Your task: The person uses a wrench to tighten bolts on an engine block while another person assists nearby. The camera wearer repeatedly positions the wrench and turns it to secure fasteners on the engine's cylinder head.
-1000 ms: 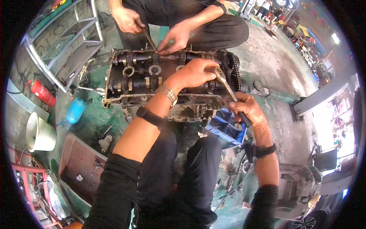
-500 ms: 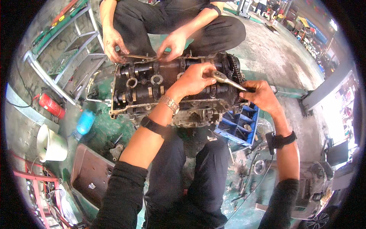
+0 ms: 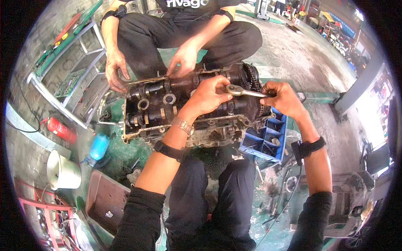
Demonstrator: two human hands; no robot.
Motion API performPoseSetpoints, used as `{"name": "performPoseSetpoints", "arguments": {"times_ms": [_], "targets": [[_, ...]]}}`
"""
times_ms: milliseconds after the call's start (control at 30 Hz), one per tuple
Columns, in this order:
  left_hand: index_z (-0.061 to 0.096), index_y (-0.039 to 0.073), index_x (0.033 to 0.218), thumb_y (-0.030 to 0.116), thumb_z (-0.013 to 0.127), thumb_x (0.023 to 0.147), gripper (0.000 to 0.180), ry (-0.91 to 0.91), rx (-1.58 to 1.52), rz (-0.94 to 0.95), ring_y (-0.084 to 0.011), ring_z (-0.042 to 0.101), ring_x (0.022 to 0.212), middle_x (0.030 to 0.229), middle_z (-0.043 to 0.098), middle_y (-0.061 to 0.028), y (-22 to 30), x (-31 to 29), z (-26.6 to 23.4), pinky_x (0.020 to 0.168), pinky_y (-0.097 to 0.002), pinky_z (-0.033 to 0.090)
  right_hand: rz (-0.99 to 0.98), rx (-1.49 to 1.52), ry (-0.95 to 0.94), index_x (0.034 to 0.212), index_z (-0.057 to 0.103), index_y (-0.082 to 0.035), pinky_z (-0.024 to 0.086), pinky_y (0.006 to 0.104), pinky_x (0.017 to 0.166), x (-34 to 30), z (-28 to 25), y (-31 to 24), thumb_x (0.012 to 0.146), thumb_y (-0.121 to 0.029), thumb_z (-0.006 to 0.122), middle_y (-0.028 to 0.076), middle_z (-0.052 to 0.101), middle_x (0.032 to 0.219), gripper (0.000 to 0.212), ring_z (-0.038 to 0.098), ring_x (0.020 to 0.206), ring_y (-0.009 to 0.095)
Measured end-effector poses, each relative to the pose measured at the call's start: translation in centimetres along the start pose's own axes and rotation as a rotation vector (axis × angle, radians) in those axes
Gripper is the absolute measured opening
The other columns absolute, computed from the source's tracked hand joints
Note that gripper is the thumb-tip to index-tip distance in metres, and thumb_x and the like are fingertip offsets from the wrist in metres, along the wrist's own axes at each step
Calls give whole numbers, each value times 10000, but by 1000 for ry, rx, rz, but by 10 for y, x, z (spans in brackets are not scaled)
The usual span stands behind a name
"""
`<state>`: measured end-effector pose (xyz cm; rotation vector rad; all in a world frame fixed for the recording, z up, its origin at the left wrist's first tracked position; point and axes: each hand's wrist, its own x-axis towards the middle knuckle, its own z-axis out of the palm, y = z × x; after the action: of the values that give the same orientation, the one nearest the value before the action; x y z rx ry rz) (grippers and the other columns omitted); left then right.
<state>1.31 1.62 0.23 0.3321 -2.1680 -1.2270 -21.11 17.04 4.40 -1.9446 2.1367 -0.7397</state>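
Pinching the head of a ratchet (image 3: 247, 92) between the fingers of the left hand (image 3: 209, 98), and closing the fingers of the right hand (image 3: 284, 100) on its handle: clamped on metal at both ends. Holding it crosswise over the right part of an opened engine head (image 3: 167, 113), near the timing chain (image 3: 253, 77). Cannot tell whether seated on anything below.

Along the near edge, a gap before two knees (image 3: 236, 172); at the far edge, a co-worker's two hands (image 3: 183, 62) with a thin bar (image 3: 146, 79) between them. Open floor (image 3: 293, 58) beyond to the upper right; tighter on the left, beside a metal step stand (image 3: 54, 98).

White lettering (image 3: 186, 3) on the co-worker's dark shirt, cut off by the upper edge; too small to read elsewhere.

Counted: one ratchet, one engine head, two rings (image 3: 169, 99) in full view on it, one blue divided bin (image 3: 264, 157) just beside its near right corner, one red extinguisher (image 3: 60, 130), one blue bottle (image 3: 99, 146), one white bucket (image 3: 69, 171), one brown tray (image 3: 104, 201).
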Motion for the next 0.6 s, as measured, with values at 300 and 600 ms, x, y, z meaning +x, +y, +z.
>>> {"name": "performPoseSetpoints", "arguments": {"times_ms": [300, 600], "targets": [[578, -17, 1095, 62, 717, 801, 335, -40, -20, -87, -116, 589, 902, 968, 648, -57, 4, -1, -4, 810, -279, 480, -85, 91, 39, 829, 619, 13, 448, 282, 628, 4, 2, 1, 710, -52, 753, 40, 588, 681, 190, 534, 667, 103], [587, -11, 1109, 77, 724, 792, 356, -73, -28, -88, -114, 575, 936, 992, 636, -46, 4, -1, -5, 850, -286, 473, -91, 29, -8, 847, 628, 22, 464, 288, 660, 7, -1, 3, 710, -35, 745, 58, 611, 707, 188, 554, 690, 121]]}}
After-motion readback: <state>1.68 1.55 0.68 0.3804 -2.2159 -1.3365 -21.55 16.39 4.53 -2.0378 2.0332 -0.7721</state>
